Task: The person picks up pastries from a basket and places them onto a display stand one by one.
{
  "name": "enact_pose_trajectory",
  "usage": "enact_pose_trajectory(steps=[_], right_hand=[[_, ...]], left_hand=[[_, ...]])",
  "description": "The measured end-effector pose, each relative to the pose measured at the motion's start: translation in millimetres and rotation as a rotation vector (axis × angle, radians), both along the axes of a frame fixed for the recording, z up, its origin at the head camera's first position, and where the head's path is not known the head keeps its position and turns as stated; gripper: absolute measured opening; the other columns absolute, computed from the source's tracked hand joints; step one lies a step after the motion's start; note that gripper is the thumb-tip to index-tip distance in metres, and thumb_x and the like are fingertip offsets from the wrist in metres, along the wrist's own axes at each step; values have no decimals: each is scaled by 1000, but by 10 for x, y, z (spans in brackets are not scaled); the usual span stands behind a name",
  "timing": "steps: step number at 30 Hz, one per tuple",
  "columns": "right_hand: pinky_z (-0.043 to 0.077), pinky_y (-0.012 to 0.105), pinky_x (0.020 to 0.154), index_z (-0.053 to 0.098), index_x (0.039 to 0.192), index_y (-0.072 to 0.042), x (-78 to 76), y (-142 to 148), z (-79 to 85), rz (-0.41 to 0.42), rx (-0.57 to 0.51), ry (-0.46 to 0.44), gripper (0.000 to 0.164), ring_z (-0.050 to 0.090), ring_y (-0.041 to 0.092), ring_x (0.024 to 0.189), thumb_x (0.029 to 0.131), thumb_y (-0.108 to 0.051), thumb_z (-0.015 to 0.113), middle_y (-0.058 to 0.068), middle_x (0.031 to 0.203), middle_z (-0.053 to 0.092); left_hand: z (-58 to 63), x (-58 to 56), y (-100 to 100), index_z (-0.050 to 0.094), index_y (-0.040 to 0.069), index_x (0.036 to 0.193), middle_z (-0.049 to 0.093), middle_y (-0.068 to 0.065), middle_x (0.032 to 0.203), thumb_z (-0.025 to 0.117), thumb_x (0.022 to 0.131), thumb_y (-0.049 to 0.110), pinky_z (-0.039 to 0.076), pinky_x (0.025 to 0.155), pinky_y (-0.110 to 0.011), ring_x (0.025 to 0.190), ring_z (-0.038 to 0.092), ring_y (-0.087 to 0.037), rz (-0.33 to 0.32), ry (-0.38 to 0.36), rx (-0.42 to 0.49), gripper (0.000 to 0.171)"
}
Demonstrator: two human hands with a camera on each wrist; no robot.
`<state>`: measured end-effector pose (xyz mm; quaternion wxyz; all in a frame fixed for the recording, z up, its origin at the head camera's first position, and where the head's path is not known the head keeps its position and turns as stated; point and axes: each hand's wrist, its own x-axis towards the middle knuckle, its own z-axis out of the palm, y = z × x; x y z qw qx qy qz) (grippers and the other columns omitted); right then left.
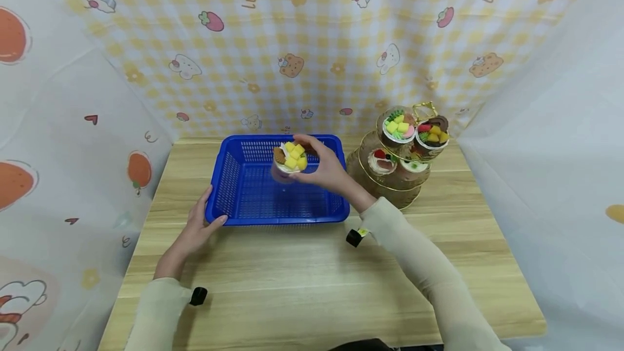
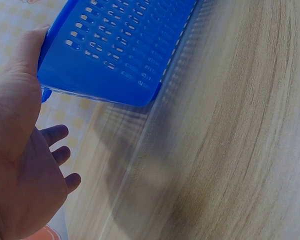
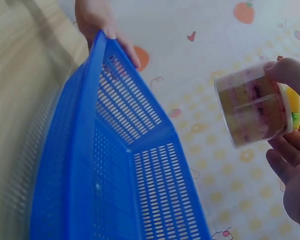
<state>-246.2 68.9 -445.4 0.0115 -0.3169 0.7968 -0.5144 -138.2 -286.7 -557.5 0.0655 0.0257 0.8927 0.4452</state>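
My right hand (image 1: pixel 324 168) holds a clear dessert cup (image 3: pixel 252 107) between thumb and fingers, above the blue basket (image 1: pixel 278 221). The cup has pink and yellow layers; yellow cubes (image 1: pixel 294 155) and a brown biscuit (image 1: pixel 279 155) top it. At the basket's near left corner rests my left hand (image 1: pixel 196 226), its thumb on the front rim and a straight finger along the left side. Its other fingers (image 2: pixel 61 155) hang free of the basket in the left wrist view. No other cup shows inside the basket.
To the right stands a tiered gold-rimmed stand (image 1: pixel 400 191). A cup with yellow cubes (image 1: pixel 398 127) and a cup with brown topping (image 1: pixel 431 133) sit on its top tier, with more cups below. A checked cloth (image 1: pixel 322 42) hangs behind the wooden table (image 1: pixel 302 286).
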Motion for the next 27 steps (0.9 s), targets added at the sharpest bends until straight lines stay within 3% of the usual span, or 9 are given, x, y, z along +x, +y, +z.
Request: enact_pose_trajectory(steps=[8, 13, 21, 23, 27], right_hand=[[45, 46, 109, 47, 145, -9, 307, 278, -79, -91, -132, -14, 79, 53, 25, 129, 75, -8, 85, 12, 142, 55], [43, 31, 113, 49, 144, -10, 565, 556, -182, -196, -233, -65, 77, 55, 17, 129, 75, -2, 84, 13, 141, 57], [48, 15, 96, 55, 138, -6, 1047, 1101, -399, -433, -313, -71, 75, 62, 2, 107, 70, 8, 83, 17, 134, 63], [48, 13, 94, 56, 138, -5, 1161, 1219, -465, -473, -328, -85, 76, 62, 2, 104, 69, 11, 82, 15, 133, 63], [47, 12, 94, 56, 137, -3, 1325, 1415, -631, -568, -327, -148, 75, 60, 0, 106, 69, 14, 81, -1, 126, 65]], left_hand=[[24, 8, 10, -6, 27, 160, 6, -29, 163, 60, 98, 30, 10, 108, -80, 146, 3, -56, 4, -27, -9, 90], [59, 12, 23, -7, 27, 160, 4, -28, 164, 60, 98, 32, 11, 107, -81, 146, 3, -56, 3, -41, -9, 91], [42, 3, 31, -9, 29, 159, 4, -28, 164, 59, 99, 34, 12, 106, -82, 146, 2, -56, -7, -52, -11, 91], [36, 3, 27, -9, 28, 159, 3, -29, 163, 58, 99, 35, 12, 105, -82, 146, 2, -57, -10, -53, -10, 91], [30, 3, 18, -10, 29, 159, 1, -29, 164, 57, 99, 36, 12, 105, -82, 145, 2, -57, -9, -53, -13, 91]])
